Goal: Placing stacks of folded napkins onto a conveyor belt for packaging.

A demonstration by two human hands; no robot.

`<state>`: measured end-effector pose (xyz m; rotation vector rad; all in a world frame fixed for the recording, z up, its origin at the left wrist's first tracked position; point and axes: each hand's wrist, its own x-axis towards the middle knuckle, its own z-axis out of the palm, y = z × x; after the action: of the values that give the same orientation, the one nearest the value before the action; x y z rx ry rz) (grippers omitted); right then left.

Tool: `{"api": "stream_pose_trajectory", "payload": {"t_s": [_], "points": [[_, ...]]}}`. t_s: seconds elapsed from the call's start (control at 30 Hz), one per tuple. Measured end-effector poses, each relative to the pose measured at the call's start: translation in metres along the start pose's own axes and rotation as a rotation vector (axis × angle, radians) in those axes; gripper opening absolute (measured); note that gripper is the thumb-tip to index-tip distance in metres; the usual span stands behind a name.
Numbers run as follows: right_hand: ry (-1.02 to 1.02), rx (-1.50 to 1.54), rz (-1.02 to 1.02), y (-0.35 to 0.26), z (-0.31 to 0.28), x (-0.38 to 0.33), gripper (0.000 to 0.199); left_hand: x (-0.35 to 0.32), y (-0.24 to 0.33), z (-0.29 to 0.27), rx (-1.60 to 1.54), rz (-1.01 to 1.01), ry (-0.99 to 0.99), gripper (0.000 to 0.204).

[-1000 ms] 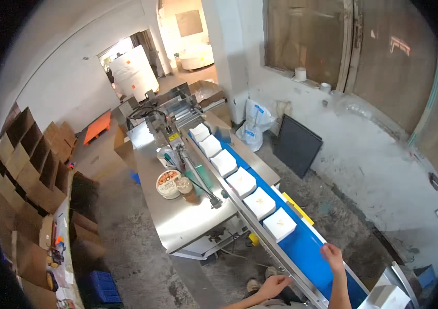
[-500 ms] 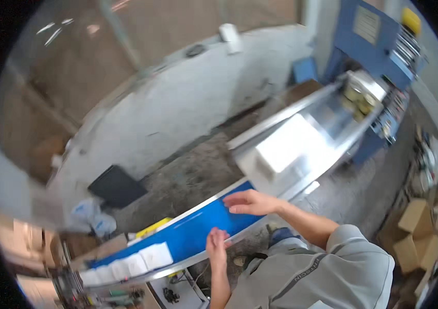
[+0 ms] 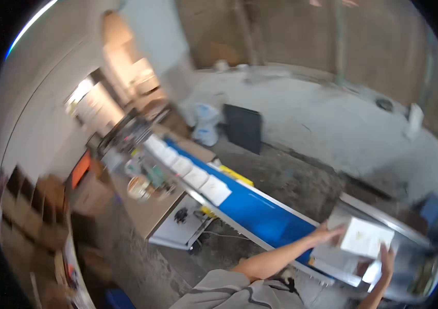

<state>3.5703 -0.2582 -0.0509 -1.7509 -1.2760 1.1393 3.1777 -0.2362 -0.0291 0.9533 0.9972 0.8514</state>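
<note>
Head view, blurred by motion: we look down over our own arms, which rise from the lower edge. Our left hand presses against the left side of a white box, and our right hand is set against its lower right edge, so the box is gripped between both hands. The box sits low and to the right, over the near end of a blue conveyor belt that runs diagonally up to the left. More white boxes lie in a row on the far stretch of the belt, well apart from our hands. Left of the belt stands a table with a round tub on it. Brown cartons are stacked along the left wall. A dark panel leans on the concrete floor beyond the belt.
</note>
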Motion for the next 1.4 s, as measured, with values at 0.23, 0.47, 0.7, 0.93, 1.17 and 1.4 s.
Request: {"api": "stream_pose_trajectory", "payload": {"t_s": [0.23,0.47,0.7,0.93,1.17,1.4], "points": [[-0.227,0.167,-0.05,-0.036,0.057,0.005,0.051,0.003,-0.035,-0.026,0.018,-0.07,0.031,0.078],[-0.315,-0.028,0.086,-0.055,0.07,-0.024,0.061,-0.016,-0.023,-0.05,-0.205,-0.206,-0.093,0.078],[-0.24,-0.291,-0.106,-0.115,0.091,-0.059,0.071,-0.009,-0.032,-0.049,-0.139,-0.148,0.097,0.06],[-0.045,-0.568,-0.156,-0.109,0.093,-0.052,0.069,-0.003,-0.058,-0.062,-0.047,0.014,0.254,0.05],[0.226,-0.326,-0.551,-0.223,0.179,-0.124,0.049,-0.102,-0.009,-0.141,-0.663,0.028,-0.005,0.054],[-0.874,0.755,0.05,-0.234,0.366,-0.107,0.071,-0.181,-0.004,-0.231,-0.909,0.273,-0.302,0.051]]}}
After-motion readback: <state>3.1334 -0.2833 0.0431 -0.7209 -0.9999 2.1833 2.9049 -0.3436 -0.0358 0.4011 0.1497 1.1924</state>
